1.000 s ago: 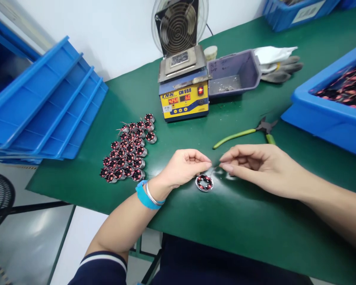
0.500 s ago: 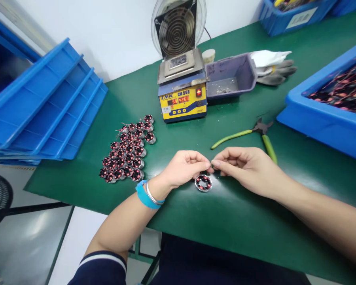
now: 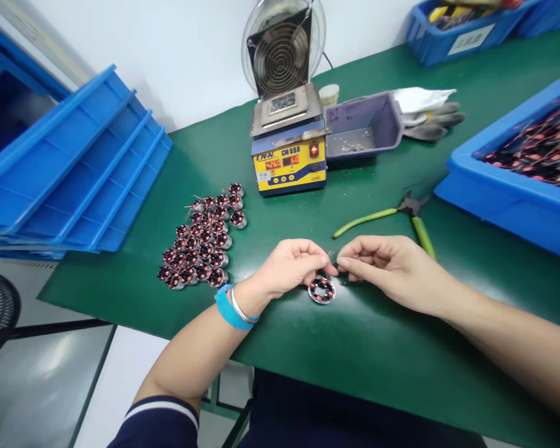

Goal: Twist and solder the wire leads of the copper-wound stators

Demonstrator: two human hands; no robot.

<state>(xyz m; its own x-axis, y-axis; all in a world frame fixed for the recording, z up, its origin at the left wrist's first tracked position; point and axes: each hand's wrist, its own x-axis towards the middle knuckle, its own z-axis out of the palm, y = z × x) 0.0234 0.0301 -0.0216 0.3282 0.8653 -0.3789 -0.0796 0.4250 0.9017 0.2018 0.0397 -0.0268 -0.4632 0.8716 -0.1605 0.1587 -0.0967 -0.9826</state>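
Observation:
A small ring-shaped motor stator (image 3: 314, 295) with copper windings and a silvery rim is just below the fingertips of my left hand (image 3: 292, 267). Thumb and index finger of that hand are pinched on the stator's thin lead wires (image 3: 330, 254), whose ends poke out above the fingertips. Close by on the right, my right hand (image 3: 392, 270) has its thumb and forefinger pressed together at a wire end; the exact contact is too fine to see clearly. Open cutting pliers (image 3: 376, 219) with green handles lie just beyond my right hand.
Rows of wound stators (image 3: 198, 239) stand left. Behind is a yellow-blue solder pot (image 3: 289, 168) with a fan (image 3: 280, 53), beside a purple bin (image 3: 373, 127) and gloves (image 3: 434, 121). A blue crate (image 3: 504, 202) of stators stands right; stacked blue crates (image 3: 84, 162) lean left.
My right fingertips have drawn slightly away from the left ones, and thin wire ends now show between them. The stator stays beneath my left hand. The view has shifted a little.

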